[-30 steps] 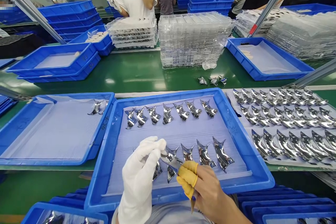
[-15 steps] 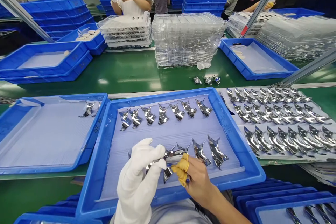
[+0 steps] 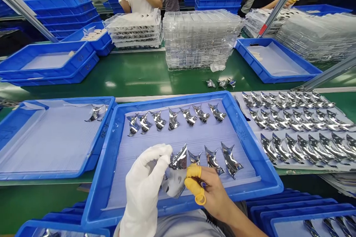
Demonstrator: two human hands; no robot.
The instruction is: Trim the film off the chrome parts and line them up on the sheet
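Observation:
My left hand (image 3: 144, 189), in a white glove, and my right hand (image 3: 208, 192), with yellow finger cots, pinch one shiny chrome fin-shaped part (image 3: 176, 172) between them above the near edge of the middle blue tray (image 3: 251, 148). A dark pen-like tip shows under my right fingers. On the tray's pale liner lie a far row of several chrome parts (image 3: 172, 118) and a near row of three (image 3: 214, 159) just right of my hands.
A blue tray (image 3: 55, 137) at left holds one or two chrome parts. A sheet at right (image 3: 294, 126) carries many chrome parts. Three loose parts (image 3: 219, 82) lie on the green belt. Stacked clear trays (image 3: 200, 37), blue bins and other people stand beyond.
The held part has been turned from lying flat between my fingers to standing on edge, its broad mirrored face toward me. Both hands stayed over the tray's near edge.

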